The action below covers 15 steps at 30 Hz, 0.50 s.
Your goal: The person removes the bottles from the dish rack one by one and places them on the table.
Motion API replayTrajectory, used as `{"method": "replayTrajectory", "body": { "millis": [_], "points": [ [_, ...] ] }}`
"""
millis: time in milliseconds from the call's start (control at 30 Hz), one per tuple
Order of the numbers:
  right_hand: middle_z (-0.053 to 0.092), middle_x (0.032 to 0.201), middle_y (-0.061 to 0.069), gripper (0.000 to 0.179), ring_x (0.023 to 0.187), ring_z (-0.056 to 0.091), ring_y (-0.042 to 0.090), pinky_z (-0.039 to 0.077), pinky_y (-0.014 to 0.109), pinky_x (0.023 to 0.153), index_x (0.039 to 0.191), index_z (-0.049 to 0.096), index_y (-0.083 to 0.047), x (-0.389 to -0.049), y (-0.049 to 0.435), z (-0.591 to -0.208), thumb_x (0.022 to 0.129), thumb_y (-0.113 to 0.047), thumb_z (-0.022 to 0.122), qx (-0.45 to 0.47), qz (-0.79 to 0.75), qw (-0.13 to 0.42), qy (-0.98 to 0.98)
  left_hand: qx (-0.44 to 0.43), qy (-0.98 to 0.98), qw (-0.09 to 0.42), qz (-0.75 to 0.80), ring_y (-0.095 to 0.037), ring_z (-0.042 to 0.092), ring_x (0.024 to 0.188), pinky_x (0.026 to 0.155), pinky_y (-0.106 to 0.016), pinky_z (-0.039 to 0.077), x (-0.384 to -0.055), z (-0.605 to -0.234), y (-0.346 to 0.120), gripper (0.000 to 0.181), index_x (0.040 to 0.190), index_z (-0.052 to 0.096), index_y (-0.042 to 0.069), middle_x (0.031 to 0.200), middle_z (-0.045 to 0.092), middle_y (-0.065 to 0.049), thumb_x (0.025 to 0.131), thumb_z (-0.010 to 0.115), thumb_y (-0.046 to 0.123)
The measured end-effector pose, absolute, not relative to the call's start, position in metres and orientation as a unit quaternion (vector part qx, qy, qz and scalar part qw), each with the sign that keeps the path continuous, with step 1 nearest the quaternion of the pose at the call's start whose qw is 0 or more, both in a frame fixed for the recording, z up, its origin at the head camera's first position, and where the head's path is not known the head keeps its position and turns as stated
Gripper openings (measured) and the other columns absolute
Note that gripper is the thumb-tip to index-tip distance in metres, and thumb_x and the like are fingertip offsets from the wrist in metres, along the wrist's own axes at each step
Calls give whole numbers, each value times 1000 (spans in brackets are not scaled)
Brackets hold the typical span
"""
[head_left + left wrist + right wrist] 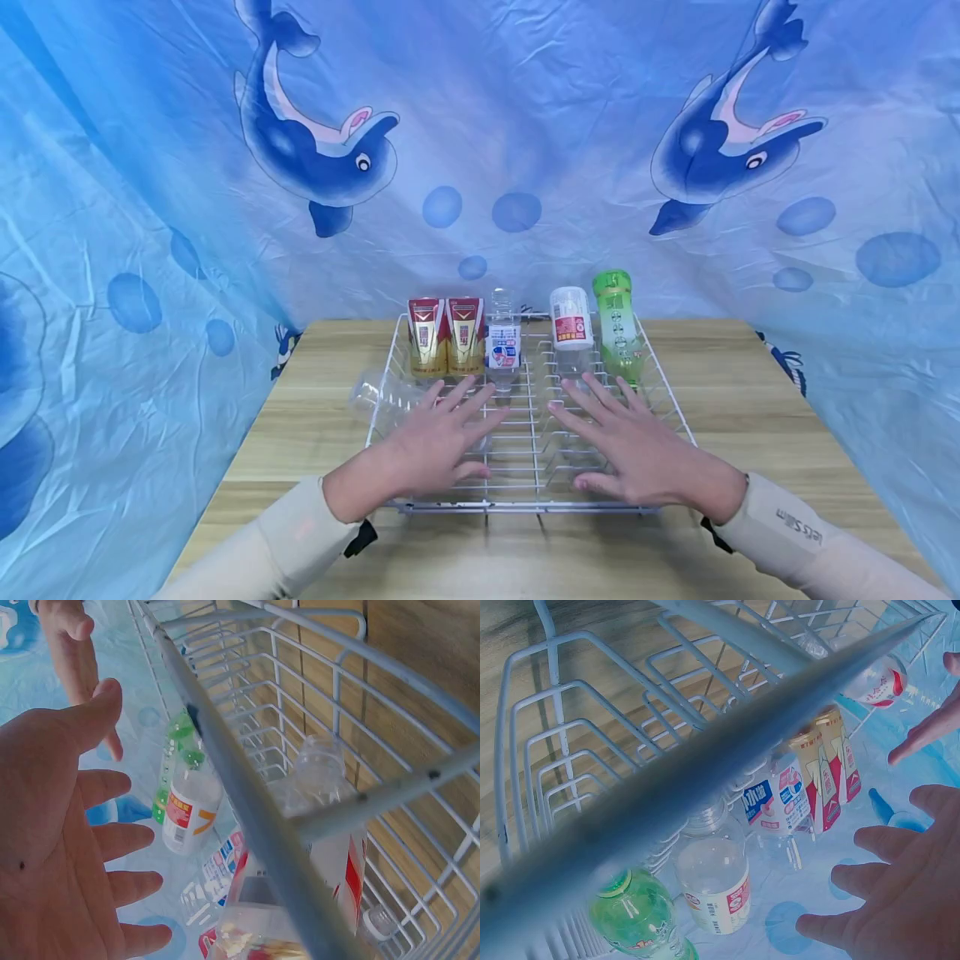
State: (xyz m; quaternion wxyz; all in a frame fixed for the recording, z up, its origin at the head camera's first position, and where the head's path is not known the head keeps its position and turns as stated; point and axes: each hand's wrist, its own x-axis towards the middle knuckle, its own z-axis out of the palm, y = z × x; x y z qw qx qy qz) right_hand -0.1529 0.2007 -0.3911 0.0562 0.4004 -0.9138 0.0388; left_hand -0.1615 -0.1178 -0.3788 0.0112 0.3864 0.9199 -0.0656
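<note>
My left hand is spread with straight fingers above the left half of a white wire rack, holding nothing. Over its right half, my right hand is likewise spread and holds nothing. Along the rack's back stand two red-and-gold drink containers, a clear bottle with a blue-and-white label, a bottle with a white-and-red label and a green bottle. Another clear plastic bottle lies at the left side, partly hidden behind my left hand.
The rack stands on a wooden table. A blue curtain with dolphin prints hangs behind and along both sides. In the right wrist view, upright wire prongs rise from the rack.
</note>
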Motion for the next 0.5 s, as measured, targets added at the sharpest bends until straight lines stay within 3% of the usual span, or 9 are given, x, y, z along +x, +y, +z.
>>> {"method": "replayTrajectory", "body": {
  "millis": [233, 400, 500],
  "points": [
    [9, 168, 9, 85, 153, 6, 37, 7, 72, 115, 163, 22, -25, -152, 202, -390, 95, -72, 44, 399, 44, 54, -914, 380, 919, -25, -101, -39, 21, 150, 116, -69, 15, -170, -378, -121, 82, 158, 36, 28, 163, 29, -12, 91, 56, 70],
    [8, 169, 8, 86, 153, 3, 36, 5, 71, 116, 163, 19, -27, -151, 203, -388, 95, -73, 43, 395, 44, 47, -916, 368, 918, -55, -141, -38, 37, 143, 115, -71, 16, -177, -375, -128, 81, 150, 50, 26, 149, 52, -11, 82, 72, 65],
    [7, 169, 9, 86, 153, 3, 36, 6, 71, 116, 163, 19, -27, -151, 203, -387, 95, -73, 42, 396, 43, 46, -916, 361, 916, -71, -159, -38, 41, 139, 114, -72, 17, -180, -373, -134, 83, 145, 56, 24, 140, 58, -10, 76, 78, 64]
  ]
}}
